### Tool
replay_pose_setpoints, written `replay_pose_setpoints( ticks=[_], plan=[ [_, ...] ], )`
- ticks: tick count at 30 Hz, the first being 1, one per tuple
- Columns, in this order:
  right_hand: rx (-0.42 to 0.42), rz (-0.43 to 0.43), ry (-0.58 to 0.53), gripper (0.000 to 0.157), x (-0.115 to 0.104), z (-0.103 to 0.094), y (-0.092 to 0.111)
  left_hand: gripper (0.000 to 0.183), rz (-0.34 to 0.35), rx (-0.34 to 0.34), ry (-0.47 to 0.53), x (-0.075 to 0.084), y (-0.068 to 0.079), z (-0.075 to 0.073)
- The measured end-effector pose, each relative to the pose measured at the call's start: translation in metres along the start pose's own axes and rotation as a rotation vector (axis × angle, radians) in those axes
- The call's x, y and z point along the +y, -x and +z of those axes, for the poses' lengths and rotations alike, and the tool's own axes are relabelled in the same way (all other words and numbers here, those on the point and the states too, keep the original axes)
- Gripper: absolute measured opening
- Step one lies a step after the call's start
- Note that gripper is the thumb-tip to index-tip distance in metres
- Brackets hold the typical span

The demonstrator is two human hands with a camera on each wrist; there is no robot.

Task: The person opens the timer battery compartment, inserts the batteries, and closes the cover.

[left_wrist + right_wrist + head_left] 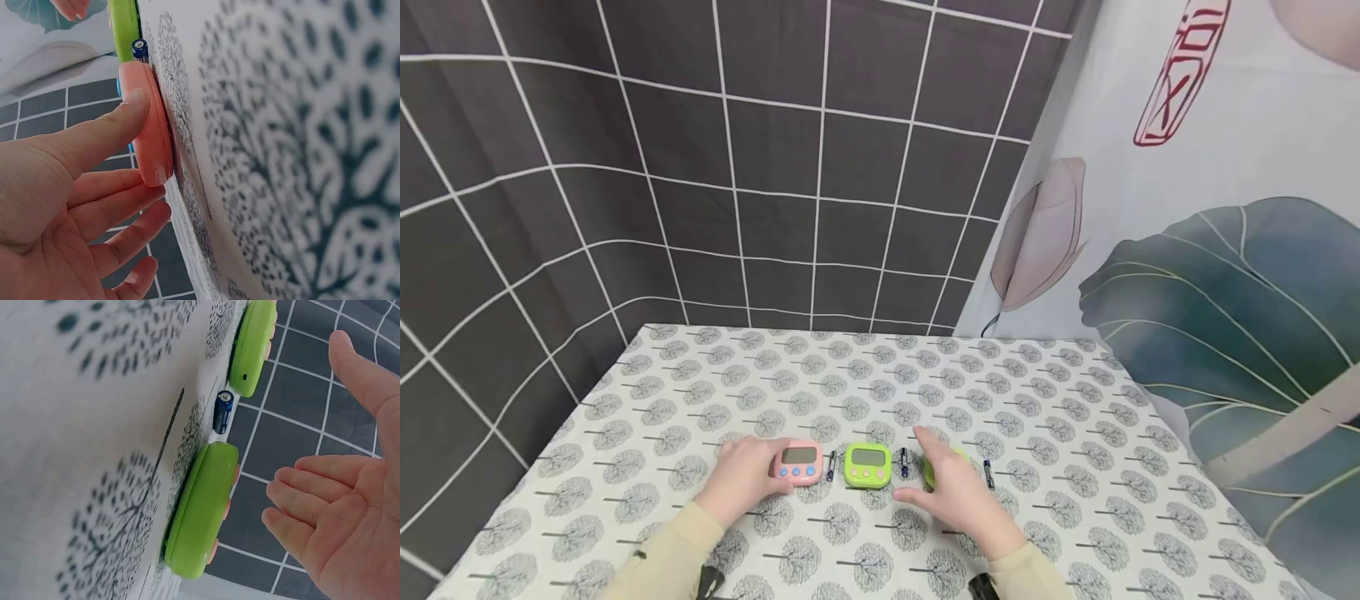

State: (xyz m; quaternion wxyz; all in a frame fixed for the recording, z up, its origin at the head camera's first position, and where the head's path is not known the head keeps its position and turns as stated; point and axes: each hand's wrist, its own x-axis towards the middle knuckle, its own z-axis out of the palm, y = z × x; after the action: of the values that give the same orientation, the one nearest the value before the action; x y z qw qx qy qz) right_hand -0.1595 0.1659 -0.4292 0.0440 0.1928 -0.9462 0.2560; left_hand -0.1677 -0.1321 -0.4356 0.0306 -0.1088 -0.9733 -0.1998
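A pink digital timer with blue buttons lies on the patterned cloth. My left hand grips its left side, the thumb at its near edge and the fingers at the far one. In the middle sits a green timer with pink buttons. Over a second green timer, my right hand hovers with spread fingers, hiding most of it in the head view; the right wrist view shows a gap between palm and timer. Blue batteries lie beside the timers: one, another and a third.
The table is covered by a white cloth with grey tree prints. A dark gridded curtain hangs behind and to the left. On the right hangs a pale cloth with large leaf prints.
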Motion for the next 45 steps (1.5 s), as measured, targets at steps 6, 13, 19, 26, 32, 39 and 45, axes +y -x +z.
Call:
replay_pose_setpoints(
  ticks=[6,13,19,26,32,39,45],
  plan=[
    [-0.034,0.007,-0.010,0.100,-0.003,0.004,-0.006,0.063,-0.010,-0.007,0.000,-0.001,-0.001,0.000],
    [-0.097,-0.001,-0.034,0.102,-0.008,0.009,-0.013,0.065,-0.004,0.007,0.025,-0.001,-0.003,0.002],
    [-0.106,-0.054,-0.001,0.096,-0.014,0.013,-0.018,0.064,-0.007,-0.001,0.041,0.000,-0.002,0.002],
    [-0.113,-0.090,-0.008,0.093,-0.019,0.020,-0.023,0.065,-0.010,-0.001,0.065,0.000,-0.002,0.002],
    [-0.113,-0.111,0.012,0.089,-0.025,0.027,-0.027,0.064,0.002,0.001,0.051,-0.002,-0.001,0.001],
    [-0.129,-0.110,0.017,0.088,-0.034,0.029,-0.031,0.062,0.008,0.004,0.045,-0.001,-0.002,0.001],
    [-0.144,-0.117,0.023,0.085,-0.041,0.029,-0.038,0.061,0.025,0.018,0.025,0.000,-0.002,0.002]
  ],
)
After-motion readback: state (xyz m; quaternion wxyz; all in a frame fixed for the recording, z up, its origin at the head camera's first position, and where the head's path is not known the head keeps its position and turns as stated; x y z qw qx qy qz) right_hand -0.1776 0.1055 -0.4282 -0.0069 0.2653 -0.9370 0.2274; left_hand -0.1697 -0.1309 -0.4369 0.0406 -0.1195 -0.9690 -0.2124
